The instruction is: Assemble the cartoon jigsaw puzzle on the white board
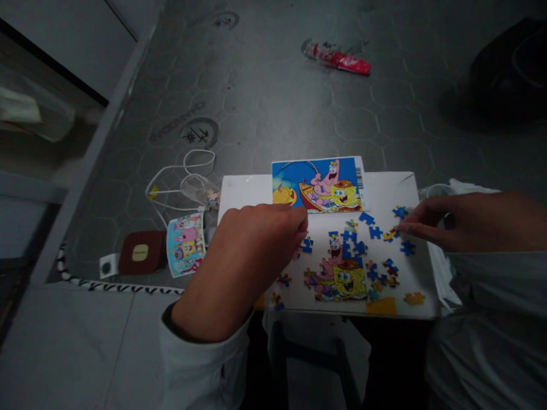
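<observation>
A partly joined jigsaw puzzle [348, 282] with a yellow and a pink cartoon figure lies on a white board [243, 191]. Loose blue pieces [376, 232] are scattered around it. My left hand [256, 242] hovers over the board's left part, fingers curled; their tips and anything in them are hidden. At the right edge, the thumb and forefinger of my right hand [457, 219] come together on a yellow and blue puzzle piece [390, 234]. Behind the puzzle lies a reference picture card [318, 185] of the same figures, partly covered by my left hand.
Left of the board are a cartoon card [186, 245], a white cable [164, 171] and a brown box [143, 252]. White plastic [444, 279] lies on the right. A red wrapper [350, 62] is on the tiled floor, and a dark round object [510, 71] stands at far right.
</observation>
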The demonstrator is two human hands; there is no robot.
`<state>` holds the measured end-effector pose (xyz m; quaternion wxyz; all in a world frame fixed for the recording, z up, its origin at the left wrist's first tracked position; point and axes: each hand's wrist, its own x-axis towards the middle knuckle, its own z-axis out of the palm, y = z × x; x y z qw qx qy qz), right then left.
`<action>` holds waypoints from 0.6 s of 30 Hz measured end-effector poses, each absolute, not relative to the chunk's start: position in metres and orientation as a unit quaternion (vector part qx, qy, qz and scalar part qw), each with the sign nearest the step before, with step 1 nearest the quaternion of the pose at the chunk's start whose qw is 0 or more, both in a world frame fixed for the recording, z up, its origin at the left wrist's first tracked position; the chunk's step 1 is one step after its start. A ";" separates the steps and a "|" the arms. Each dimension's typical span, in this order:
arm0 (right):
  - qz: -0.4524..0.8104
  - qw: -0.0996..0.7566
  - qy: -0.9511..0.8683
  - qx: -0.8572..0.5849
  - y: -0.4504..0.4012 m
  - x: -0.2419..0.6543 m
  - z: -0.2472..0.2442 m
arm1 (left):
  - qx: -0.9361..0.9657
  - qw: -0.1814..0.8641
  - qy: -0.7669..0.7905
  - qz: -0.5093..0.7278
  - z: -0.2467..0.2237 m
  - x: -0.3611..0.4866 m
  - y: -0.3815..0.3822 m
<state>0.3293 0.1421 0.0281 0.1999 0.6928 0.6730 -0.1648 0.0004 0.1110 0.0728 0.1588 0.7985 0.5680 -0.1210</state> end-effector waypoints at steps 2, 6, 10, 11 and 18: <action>-0.169 0.190 0.689 0.679 0.140 0.316 0.032 | 0.800 0.157 0.567 -0.121 0.073 0.000 0.111; -0.194 0.244 0.687 0.656 0.135 0.278 0.045 | 0.797 0.154 0.569 -0.131 0.073 0.000 0.111; -0.236 0.293 0.680 0.629 0.136 0.255 0.049 | 0.798 0.151 0.570 -0.123 0.070 -0.001 0.111; -0.244 0.293 0.680 0.627 0.137 0.253 0.048 | 0.799 0.149 0.570 -0.118 0.070 -0.001 0.111; -0.242 0.294 0.672 0.635 0.140 0.256 0.042 | 0.799 0.152 0.570 -0.117 0.069 -0.003 0.112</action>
